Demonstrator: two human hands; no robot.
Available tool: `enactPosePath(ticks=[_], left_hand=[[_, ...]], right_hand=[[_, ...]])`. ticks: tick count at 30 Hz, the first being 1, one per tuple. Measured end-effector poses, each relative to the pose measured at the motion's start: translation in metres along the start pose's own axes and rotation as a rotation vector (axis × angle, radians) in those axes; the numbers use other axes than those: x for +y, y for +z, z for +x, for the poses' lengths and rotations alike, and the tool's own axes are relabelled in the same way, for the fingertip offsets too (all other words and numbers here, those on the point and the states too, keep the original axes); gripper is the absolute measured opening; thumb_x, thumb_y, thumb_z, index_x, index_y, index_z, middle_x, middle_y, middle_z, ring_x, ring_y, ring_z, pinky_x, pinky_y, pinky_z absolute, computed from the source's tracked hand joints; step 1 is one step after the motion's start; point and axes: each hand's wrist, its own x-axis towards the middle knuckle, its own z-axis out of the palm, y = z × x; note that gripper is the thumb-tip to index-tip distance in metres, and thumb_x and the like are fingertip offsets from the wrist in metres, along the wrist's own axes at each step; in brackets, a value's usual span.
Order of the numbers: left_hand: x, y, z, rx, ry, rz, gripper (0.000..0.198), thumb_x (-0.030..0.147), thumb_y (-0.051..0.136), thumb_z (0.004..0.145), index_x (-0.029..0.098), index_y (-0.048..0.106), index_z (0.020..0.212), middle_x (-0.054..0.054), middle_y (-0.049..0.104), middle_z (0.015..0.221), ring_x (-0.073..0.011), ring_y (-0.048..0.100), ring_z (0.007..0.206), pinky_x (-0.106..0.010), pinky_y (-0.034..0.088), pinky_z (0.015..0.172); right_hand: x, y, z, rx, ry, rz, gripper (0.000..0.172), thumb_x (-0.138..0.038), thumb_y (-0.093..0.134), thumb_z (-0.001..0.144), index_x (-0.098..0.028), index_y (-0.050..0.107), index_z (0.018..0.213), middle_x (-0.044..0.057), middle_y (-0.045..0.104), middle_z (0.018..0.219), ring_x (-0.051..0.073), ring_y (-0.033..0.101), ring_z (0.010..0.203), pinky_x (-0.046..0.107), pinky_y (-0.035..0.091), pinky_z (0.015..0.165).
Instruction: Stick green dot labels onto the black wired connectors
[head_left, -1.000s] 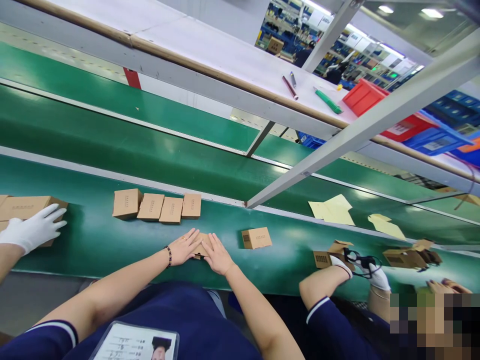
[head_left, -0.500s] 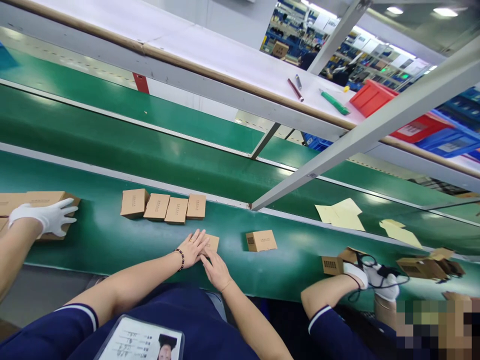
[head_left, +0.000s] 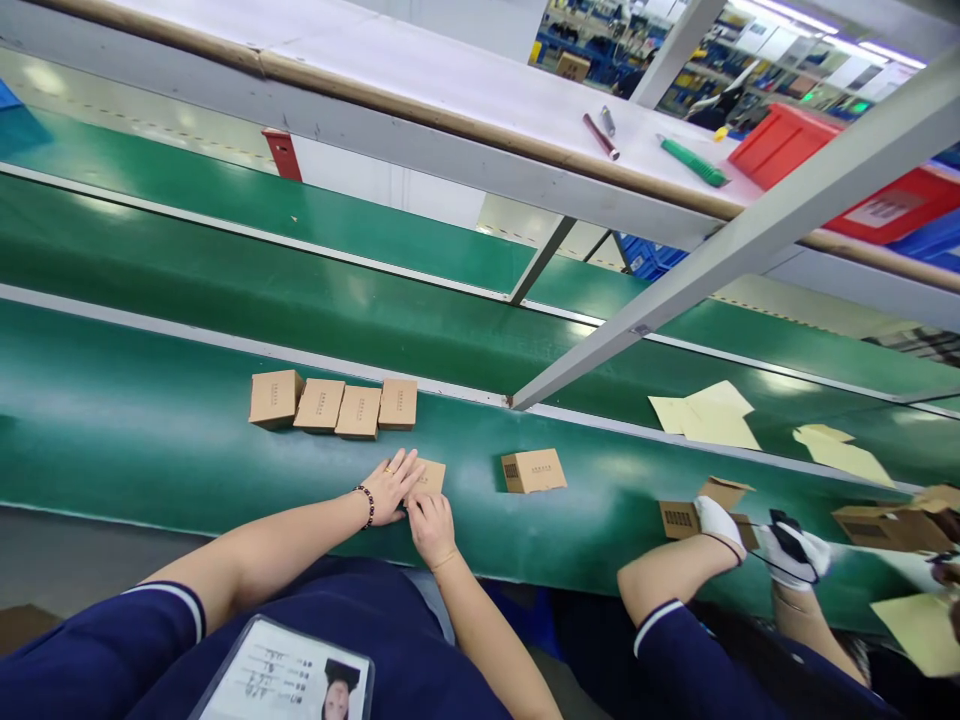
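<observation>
A small brown cardboard box lies on the green bench in front of me, partly hidden by my hands. My left hand wraps over its left end, holding it, with the thumb out of clear sight. At the near edge of the same box, my right hand has its fingers bent and pressed together on the cardboard. Farther back on the left stands a row of several similar boxes, side by side. Another closed box sits apart to the right.
On the right, a co-worker's white-gloved hands handle a black corded item beside an opened box. Yellowish sheets lie behind. A slanting metal post rises from the bench rail. The shelf above holds pens, a green cutter and red bins.
My right hand's fingers have curled in against the box's near edge. At the left, another person's gloved hand and larger boxes have left view. The co-worker on the right has shifted the corded item.
</observation>
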Motion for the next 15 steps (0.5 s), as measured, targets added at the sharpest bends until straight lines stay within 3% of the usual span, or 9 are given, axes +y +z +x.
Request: enactPosePath(ticks=[8,12,15], left_hand=[[0.001,-0.001,0.000,-0.008,0.003,0.001,0.097,0.039,0.065,0.062,0.016,0.011,0.139,-0.020,-0.001,0.145,-0.0392,0.004,0.131,-0.048,0.022,0.098],[-0.001,-0.001,0.000,-0.031,-0.005,-0.011,0.086,0.044,0.057,0.071,0.017,0.012,0.139,-0.018,0.002,0.146,-0.0376,0.003,0.131,-0.048,0.019,0.100],[-0.003,0.000,0.001,-0.040,0.005,-0.017,0.078,0.047,0.051,0.075,0.018,0.015,0.138,-0.017,0.003,0.146,-0.0364,0.003,0.132,-0.047,0.018,0.101]], right_hand=[[-0.003,0.005,-0.005,0.048,0.065,0.027,0.021,-0.016,0.043,0.085,-0.019,0.062,0.094,0.008,0.058,0.087,0.019,0.048,0.085,0.034,0.041,0.078],[-0.003,0.005,-0.003,0.057,0.118,0.032,0.027,-0.020,0.042,0.085,-0.016,0.056,0.108,0.011,0.058,0.093,0.020,0.049,0.086,0.036,0.042,0.076],[0.007,-0.005,0.008,0.002,0.107,0.051,0.040,-0.023,0.046,0.081,-0.014,0.047,0.119,0.014,0.052,0.112,0.025,0.045,0.104,0.042,0.039,0.086]])
